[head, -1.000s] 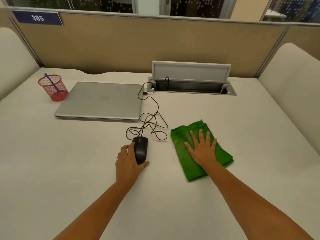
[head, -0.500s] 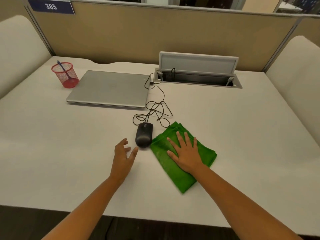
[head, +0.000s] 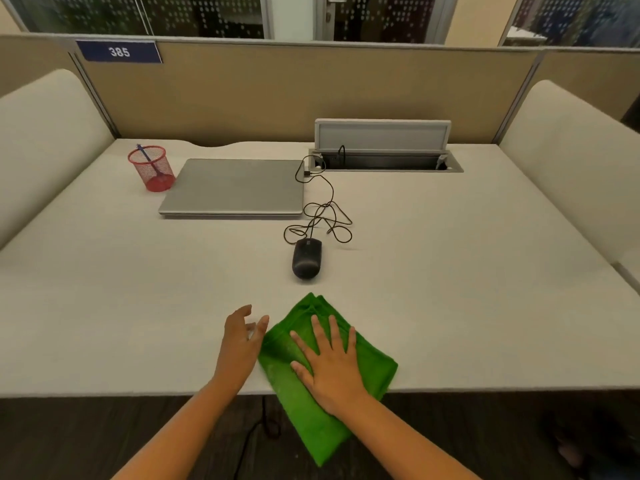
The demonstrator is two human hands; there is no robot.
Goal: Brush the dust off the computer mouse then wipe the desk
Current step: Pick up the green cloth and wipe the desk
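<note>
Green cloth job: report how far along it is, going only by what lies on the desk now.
Done: cannot confirm the mouse was brushed; it sits free, untouched, its cable coiled behind. In hand: the right hand presses flat on the green cloth, which overhangs the desk at its near edge; the left hand hovers open beside it. Left: whether the desk's far areas were wiped cannot be told.
</note>
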